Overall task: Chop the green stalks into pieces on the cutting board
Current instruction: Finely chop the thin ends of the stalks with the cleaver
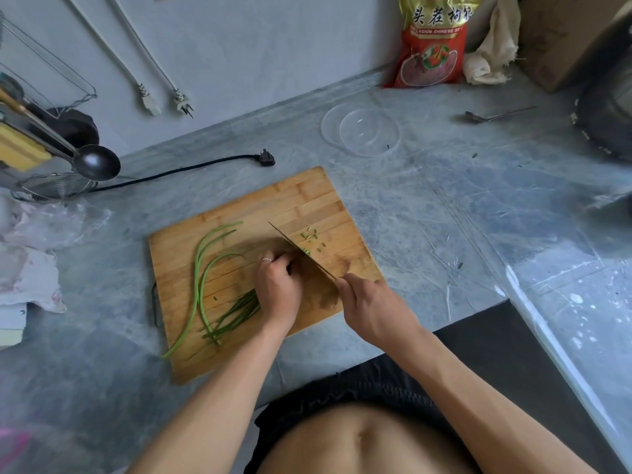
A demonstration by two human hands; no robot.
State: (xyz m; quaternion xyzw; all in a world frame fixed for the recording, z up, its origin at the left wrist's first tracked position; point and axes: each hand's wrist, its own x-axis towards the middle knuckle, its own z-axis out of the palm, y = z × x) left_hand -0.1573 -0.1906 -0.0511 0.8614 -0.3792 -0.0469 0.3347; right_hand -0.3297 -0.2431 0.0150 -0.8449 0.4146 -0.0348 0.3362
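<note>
A wooden cutting board (301,200) lies on the grey counter. My left hand (277,285) presses a bunch of green stalks (239,311) down on the board; their tails stick out toward the lower left. Two long loose stalks (200,278) curve along the board's left side. My right hand (369,309) grips the handle of a knife (301,251), whose blade stands edge-down just right of my left fingers. Several small cut green pieces (311,236) lie on the board beyond the blade.
A clear bowl (362,130) sits behind the board. A black power cord (191,167) runs behind the board's left corner. A ladle and strainer rack (68,165) stand at the left. A red food bag (431,46), a spoon (496,115) and a dark pot (608,114) are at the back right.
</note>
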